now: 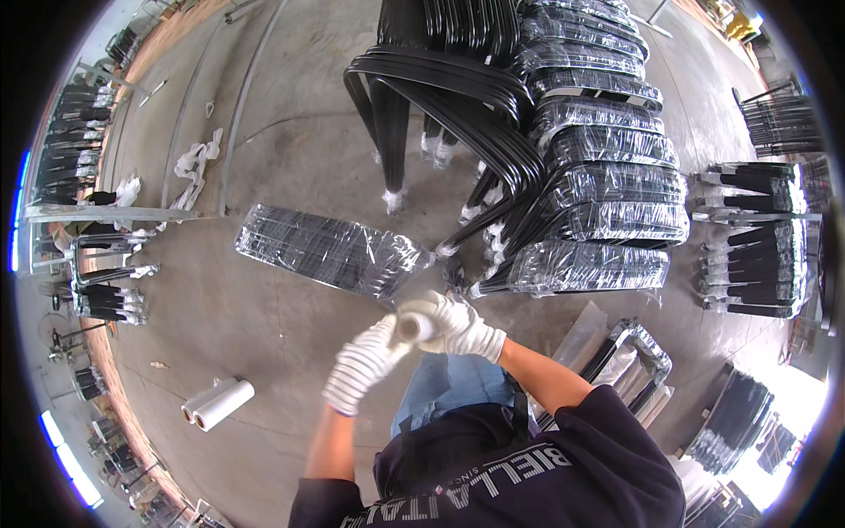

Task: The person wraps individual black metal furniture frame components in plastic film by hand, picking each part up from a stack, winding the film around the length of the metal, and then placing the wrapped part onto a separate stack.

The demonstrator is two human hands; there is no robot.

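Observation:
Both my hands wear white striped work gloves and come together in front of my waist. Between them is a small roll of clear stretch film (415, 328), its pale round end turned up. My right hand (453, 327) wraps over the roll from the right. From the left, my left hand (365, 361) closes on its side, its fingertips partly hidden. Just beyond the gloves, a long dark bundle (326, 250) wrapped in shiny clear film lies slanted, its near right end close to the roll. Whether film stretches from roll to bundle I cannot tell.
Bent black tube frames (440, 97) stand stacked ahead, beside a row of film-wrapped bundles (607, 176). Two white rolls (220, 403) lie on the floor at left. A wrapped black frame (647, 343) sits near my right arm. Crumpled white film (195, 163) lies far left.

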